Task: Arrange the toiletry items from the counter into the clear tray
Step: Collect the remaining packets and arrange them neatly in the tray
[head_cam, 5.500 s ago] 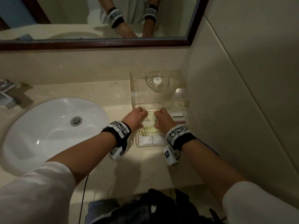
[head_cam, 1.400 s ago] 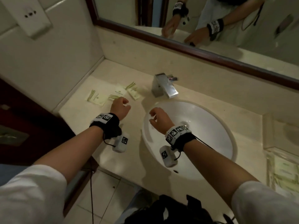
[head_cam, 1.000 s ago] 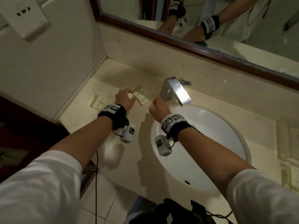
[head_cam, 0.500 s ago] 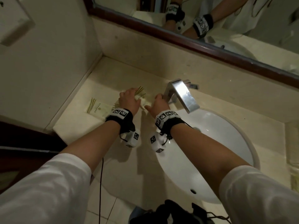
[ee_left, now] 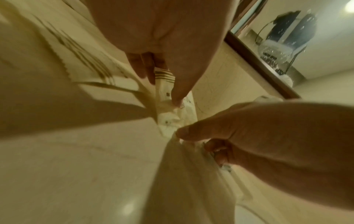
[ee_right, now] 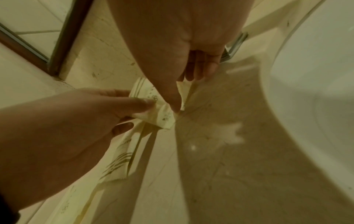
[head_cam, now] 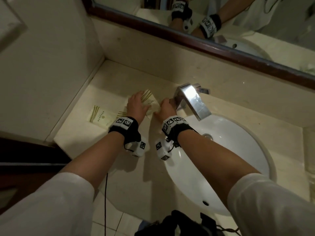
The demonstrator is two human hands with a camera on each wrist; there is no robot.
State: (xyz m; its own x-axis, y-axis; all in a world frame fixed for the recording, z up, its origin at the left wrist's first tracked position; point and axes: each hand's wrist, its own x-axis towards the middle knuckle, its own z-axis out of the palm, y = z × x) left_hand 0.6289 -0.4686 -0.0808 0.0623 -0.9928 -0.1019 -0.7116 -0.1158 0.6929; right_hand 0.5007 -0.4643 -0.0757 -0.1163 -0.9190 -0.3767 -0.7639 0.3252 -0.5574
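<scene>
Several cream toiletry packets with olive stripes lie on the counter left of the faucet. Both hands hold one packet between them. My left hand pinches its striped end, thumb on top and fingers beneath. My right hand pinches the other end with thumb and fingers. A second packet lies flat further left, and a third is partly hidden under my left wrist. An edge of the clear tray shows at the far right.
A chrome faucet stands right beside my right hand. The white basin fills the counter to the right. The side wall closes off the left, with the mirror behind. A dark bag sits low by the counter's front.
Both hands left the tray at the right and came to the counter left of the faucet. In the last second they closed in on one packet and took hold of it.
</scene>
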